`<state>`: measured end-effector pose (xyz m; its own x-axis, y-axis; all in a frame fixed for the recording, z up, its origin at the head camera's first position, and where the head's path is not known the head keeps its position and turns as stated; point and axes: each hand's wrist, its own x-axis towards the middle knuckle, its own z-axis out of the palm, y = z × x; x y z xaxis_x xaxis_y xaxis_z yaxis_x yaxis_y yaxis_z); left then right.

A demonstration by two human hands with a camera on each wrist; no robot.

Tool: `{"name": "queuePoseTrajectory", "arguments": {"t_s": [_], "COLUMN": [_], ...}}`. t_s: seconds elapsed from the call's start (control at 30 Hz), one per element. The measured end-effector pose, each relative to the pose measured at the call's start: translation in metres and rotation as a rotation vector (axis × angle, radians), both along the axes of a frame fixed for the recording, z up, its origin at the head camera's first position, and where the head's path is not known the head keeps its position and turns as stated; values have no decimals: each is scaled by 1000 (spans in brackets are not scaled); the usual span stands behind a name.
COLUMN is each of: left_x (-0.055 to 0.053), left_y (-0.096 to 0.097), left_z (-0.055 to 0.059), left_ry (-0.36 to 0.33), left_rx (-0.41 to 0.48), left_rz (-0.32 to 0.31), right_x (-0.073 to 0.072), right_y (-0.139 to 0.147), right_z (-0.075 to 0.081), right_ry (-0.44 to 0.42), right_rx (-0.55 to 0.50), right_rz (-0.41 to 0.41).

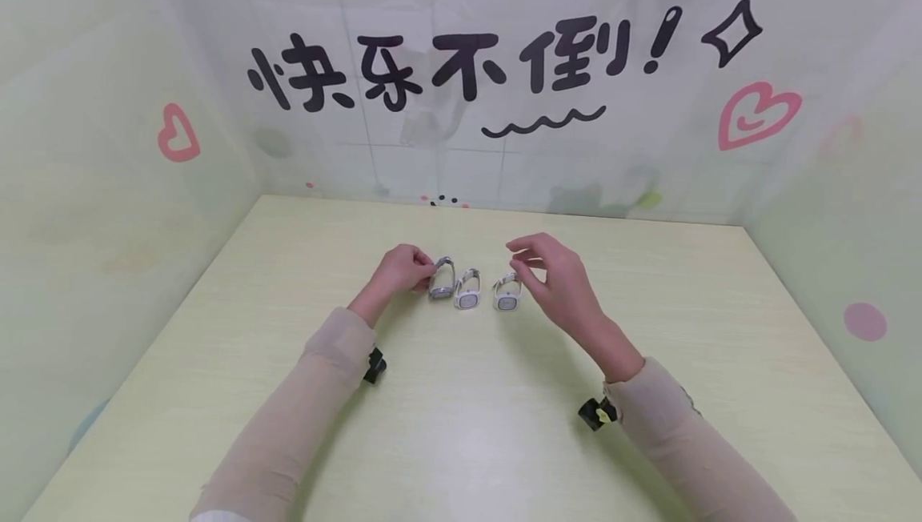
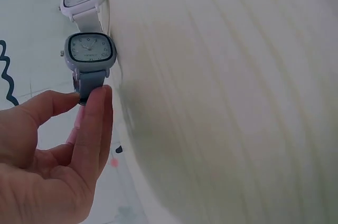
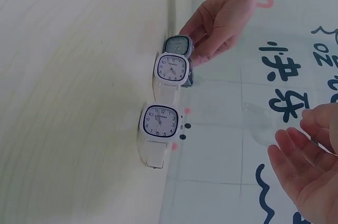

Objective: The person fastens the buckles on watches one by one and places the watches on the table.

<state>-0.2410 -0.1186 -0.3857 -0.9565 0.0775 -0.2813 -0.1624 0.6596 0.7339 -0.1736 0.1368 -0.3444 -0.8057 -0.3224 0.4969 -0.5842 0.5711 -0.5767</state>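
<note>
Three wristwatches stand in a row on the table, faces toward me. On the left is the grey-blue watch (image 1: 442, 293), whose strap my left hand (image 1: 403, 268) pinches between thumb and fingers. In the left wrist view that grip shows just beside the grey-blue watch's dial (image 2: 90, 49). Close beside it stands a white watch (image 1: 468, 300), its square dial (image 3: 171, 69) plain in the right wrist view. A second white watch (image 1: 507, 303) sits a little apart to the right. My right hand (image 1: 562, 278) hovers near it, fingers loosely bent, holding nothing; the right wrist view shows a gap between them.
The pale wood-grain table (image 1: 461, 426) ends at a back wall (image 1: 403, 170) printed with black characters. Side panels (image 1: 850, 226) flank the table on both sides. A small black camera (image 1: 592, 413) is on the right wrist, another (image 1: 374, 366) on the left.
</note>
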Motion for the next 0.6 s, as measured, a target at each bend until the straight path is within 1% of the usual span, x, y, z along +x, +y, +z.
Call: {"name": "queuePoseTrajectory", "arguments": {"t_s": [0.07, 0.2, 0.27, 0.3, 0.4, 0.5, 0.53, 0.6], "left_x": [1, 0, 0, 0, 5, 11, 12, 14], "left_y": [-1, -5, -7, -7, -8, -3, -1, 5], "left_z": [1, 6, 9, 10, 10, 10, 10, 11], "left_ry": [-26, -79, -81, -76, -12, 100, 145, 224], "left_rx": [-18, 9, -2, -21, -153, -287, -321, -359], "left_rz": [-13, -40, -56, -68, -132, -194, -213, -244], "right_x": [-2, -9, -13, -15, -18, -21, -22, -25], "right_y": [1, 5, 8, 9, 13, 18, 19, 21], "right_z": [-1, -1, 0, -1, -7, -14, -16, -17], "right_ry": [-12, -31, -32, -32, -37, -50, -48, -59], "right_rx": [10, 56, 98, 127, 230, 328, 361, 419], "right_rz": [-5, -25, -30, -31, -18, -2, -3, -19]}}
